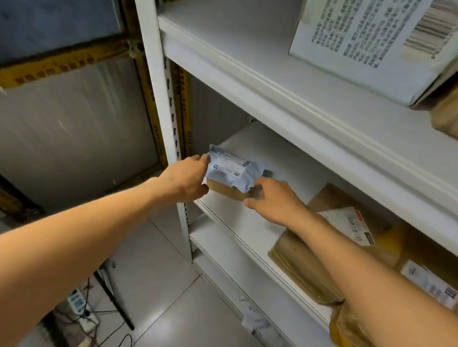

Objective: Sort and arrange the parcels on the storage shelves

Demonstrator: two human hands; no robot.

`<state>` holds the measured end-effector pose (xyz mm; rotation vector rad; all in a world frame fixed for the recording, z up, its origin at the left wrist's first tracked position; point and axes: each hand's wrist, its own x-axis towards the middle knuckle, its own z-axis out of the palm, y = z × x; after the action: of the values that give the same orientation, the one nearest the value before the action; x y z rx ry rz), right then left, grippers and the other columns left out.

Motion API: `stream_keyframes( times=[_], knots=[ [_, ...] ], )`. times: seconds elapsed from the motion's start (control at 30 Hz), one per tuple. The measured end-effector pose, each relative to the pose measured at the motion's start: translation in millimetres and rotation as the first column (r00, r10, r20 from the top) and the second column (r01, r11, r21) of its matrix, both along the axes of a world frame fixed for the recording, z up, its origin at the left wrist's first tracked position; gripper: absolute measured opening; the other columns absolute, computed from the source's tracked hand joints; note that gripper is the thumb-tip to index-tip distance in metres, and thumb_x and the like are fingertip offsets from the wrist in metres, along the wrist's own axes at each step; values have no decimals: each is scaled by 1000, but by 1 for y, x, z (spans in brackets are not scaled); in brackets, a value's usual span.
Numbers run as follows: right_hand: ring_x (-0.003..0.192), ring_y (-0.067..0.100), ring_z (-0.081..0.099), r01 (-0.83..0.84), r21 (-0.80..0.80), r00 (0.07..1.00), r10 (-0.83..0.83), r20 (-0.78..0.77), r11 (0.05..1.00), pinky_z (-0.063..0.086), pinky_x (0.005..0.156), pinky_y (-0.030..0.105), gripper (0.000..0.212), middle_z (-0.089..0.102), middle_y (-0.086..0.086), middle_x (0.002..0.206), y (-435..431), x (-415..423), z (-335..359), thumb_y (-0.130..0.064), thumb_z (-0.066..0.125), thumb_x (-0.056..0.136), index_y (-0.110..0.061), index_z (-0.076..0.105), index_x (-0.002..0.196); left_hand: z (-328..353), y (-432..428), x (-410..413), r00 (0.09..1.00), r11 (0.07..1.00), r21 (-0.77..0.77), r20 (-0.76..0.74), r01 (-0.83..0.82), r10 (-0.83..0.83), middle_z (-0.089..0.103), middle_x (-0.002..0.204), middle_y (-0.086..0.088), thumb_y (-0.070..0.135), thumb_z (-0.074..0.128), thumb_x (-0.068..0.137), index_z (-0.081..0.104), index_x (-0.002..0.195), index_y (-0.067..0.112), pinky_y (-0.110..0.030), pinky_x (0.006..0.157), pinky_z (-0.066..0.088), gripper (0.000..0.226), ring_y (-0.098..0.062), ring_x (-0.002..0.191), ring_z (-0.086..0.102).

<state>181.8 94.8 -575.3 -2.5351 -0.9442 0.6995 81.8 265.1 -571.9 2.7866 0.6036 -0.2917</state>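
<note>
Gripping a small grey-wrapped parcel (232, 174) from either side, the left hand (187, 178) and right hand (274, 200) hold it at the left end of the middle shelf (273, 156); brown cardboard parcels (306, 265) lie further right on the same shelf.

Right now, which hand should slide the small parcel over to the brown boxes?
Left, probably. The left hand grips the small parcel at its outer end and can push it along the shelf. The right hand holds the end facing the brown boxes, in the path.
</note>
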Motion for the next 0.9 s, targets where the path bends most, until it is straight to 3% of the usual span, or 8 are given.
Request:
stream_keyframes(
  times=[0.1, 0.23, 0.33, 0.47, 0.57, 0.7, 0.77, 0.9],
  knots=[
    [112, 32, 58, 151, 125, 988, -147, -42, 981, 46, 86, 30, 44, 60, 13, 124, 17, 4, -12, -26, 64, 89, -10, 52, 129, -17, 9, 21, 1000, 1000, 12, 15, -15, 14, 42, 138, -18, 27, 58, 93, 29, 146, 6, -41, 101, 43, 64, -35, 121, 49],
    [123, 34, 50, 234, 184, 972, -235, -18, 955, 43, 97, 33, 48, 52, 16, 136, 36, 15, -39, -20, 62, 90, -7, 47, 134, -41, 17, 47, 993, 992, -46, 31, -114, 115, 41, 135, -22, 24, 43, 100, 26, 145, 4, -45, 102, 39, 52, -39, 120, 46],
    [127, 34, 48, 386, 203, 922, -373, -100, 900, 42, 101, 33, 56, 47, 19, 142, 48, 20, -57, -20, 62, 91, 0, 39, 138, -57, 23, 60, 974, 970, -118, 52, -215, 222, 47, 133, -24, 18, 43, 100, 30, 140, 1, -45, 102, 38, 46, -41, 121, 47],
    [120, 34, 56, 561, 254, 827, -517, -222, 788, 48, 97, 40, 50, 59, 17, 130, 59, 26, -73, -16, 68, 84, -1, 49, 128, -65, 28, 67, 919, 899, -243, 64, -364, 390, 54, 127, -28, 11, 49, 97, 36, 131, -3, -48, 98, 46, 39, -43, 115, 53],
    [106, 28, 65, 632, 322, 773, -543, -329, 705, 56, 85, 33, 42, 65, 14, 119, 63, 29, -76, -5, 71, 78, -2, 55, 117, -57, 26, 66, 883, 855, -343, 124, -390, 453, 55, 124, -25, 9, 58, 92, 40, 127, -2, -47, 95, 48, 41, -42, 114, 54],
    [105, 26, 65, 684, 418, 729, -537, -424, 598, 53, 69, 20, 50, 66, 16, 117, 64, 27, -55, 15, 65, 72, -1, 55, 118, -44, 26, 66, 787, 706, -569, 157, -421, 596, 57, 116, -16, 5, 70, 83, 47, 120, 1, -42, 90, 52, 43, -33, 108, 57],
    [108, 24, 63, 716, 417, 695, -518, -498, 559, 52, 74, 22, 54, 64, 13, 120, 57, 22, -32, 22, 60, 73, 1, 56, 123, -35, 26, 61, 751, 583, -700, 101, -413, 652, 59, 118, -11, 0, 77, 75, 51, 125, 1, -38, 90, 53, 57, -28, 110, 57],
    [80, 17, 58, 719, 374, 680, -483, -552, 586, 45, 50, 9, 32, 65, 4, 87, 23, 8, 8, 24, 56, 73, -2, 64, 91, -12, 9, 33, 790, 374, -884, 10, -279, 613, 61, 117, -9, -12, 74, 73, 55, 124, 0, -23, 66, 56, 56, -22, 101, 59]
  ],
)
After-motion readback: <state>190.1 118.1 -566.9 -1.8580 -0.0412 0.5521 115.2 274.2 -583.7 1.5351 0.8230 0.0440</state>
